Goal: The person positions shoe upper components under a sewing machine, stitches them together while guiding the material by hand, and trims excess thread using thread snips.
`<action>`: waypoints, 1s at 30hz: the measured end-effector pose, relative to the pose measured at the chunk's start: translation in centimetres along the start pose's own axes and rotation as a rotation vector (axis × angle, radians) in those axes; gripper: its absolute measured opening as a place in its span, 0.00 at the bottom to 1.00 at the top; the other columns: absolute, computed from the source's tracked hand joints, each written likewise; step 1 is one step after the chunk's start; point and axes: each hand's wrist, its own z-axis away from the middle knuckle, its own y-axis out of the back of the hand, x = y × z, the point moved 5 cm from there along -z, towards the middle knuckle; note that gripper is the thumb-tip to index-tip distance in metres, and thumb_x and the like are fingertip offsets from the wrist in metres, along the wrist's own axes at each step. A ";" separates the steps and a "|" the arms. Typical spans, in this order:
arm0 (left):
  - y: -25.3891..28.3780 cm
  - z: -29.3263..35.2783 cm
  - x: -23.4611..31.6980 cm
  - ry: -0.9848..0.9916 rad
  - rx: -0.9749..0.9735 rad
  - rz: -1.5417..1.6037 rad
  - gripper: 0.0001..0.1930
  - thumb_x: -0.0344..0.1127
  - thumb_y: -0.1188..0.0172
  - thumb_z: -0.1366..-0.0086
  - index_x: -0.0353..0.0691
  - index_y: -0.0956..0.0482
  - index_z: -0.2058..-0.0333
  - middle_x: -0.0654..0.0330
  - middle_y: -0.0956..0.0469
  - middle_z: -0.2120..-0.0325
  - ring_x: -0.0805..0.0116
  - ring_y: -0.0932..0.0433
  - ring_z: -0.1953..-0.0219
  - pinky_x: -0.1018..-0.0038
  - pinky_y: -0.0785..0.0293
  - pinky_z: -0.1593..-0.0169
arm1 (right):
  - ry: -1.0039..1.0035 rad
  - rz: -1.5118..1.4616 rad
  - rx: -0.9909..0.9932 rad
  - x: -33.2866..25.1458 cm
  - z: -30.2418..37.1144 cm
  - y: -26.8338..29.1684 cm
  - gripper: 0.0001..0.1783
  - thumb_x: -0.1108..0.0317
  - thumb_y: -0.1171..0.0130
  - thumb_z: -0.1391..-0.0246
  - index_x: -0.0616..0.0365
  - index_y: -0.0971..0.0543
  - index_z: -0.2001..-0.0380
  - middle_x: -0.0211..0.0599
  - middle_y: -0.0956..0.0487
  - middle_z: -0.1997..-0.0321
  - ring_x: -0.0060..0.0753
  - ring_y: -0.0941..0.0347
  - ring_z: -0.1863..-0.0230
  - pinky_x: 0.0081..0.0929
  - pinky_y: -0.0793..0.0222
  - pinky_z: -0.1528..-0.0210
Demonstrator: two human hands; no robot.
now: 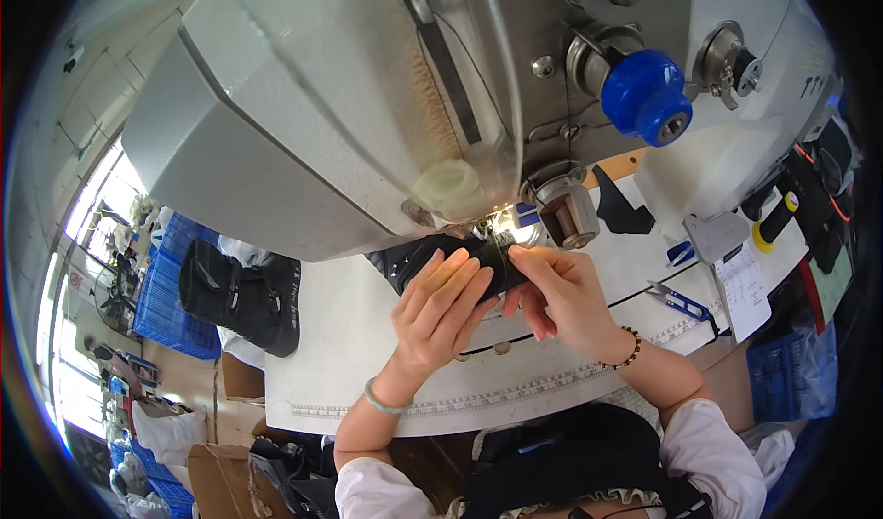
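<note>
Under the head of a sewing machine (303, 124), a black fabric piece (501, 266) lies by the lit needle area (499, 225). My left hand (437, 312) rests long, closely set fingers over its near left part, the thumb low at its edge. At its right end my right hand (561, 294) pinches it, thumb on top and fingers curled beneath. Threads cross the piece between my hands. The needle tip and the far side of the piece are hidden by the machine head.
A black bag (241, 294) sits at the table's left edge, beside a blue crate (175, 289). Thread snips (679, 300), a paper sheet (739, 289) and a yellow-black spool (775, 222) lie to the right. A measuring tape strip (515, 392) runs along the table's near edge.
</note>
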 end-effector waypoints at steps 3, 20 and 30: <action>0.0 0.0 0.2 -0.008 0.012 -0.012 0.15 0.31 0.34 0.55 0.33 0.21 0.66 0.56 0.24 0.66 0.56 0.24 0.58 0.60 0.26 0.53 | 0.127 0.198 0.040 -0.8 0.4 1.0 0.16 0.61 0.53 0.41 0.64 0.24 0.71 0.36 0.24 0.79 0.18 0.35 0.90 0.14 0.45 0.91; -0.2 0.2 0.4 -0.105 0.086 -0.081 0.14 0.29 0.35 0.54 0.35 0.23 0.66 0.56 0.24 0.66 0.56 0.23 0.61 0.66 0.23 0.57 | 1.176 1.083 -0.088 -4.1 0.6 0.4 0.21 0.76 0.38 0.67 0.61 0.26 0.62 0.34 0.27 0.63 0.36 0.30 0.60 0.30 0.32 0.58; -0.3 0.4 0.2 -0.166 0.118 -0.102 0.15 0.27 0.35 0.54 0.34 0.24 0.65 0.55 0.25 0.64 0.55 0.23 0.62 0.69 0.22 0.61 | 1.197 1.143 -0.058 -4.2 0.8 0.1 0.13 0.74 0.36 0.63 0.60 0.24 0.69 0.31 0.26 0.67 0.34 0.29 0.59 0.29 0.32 0.58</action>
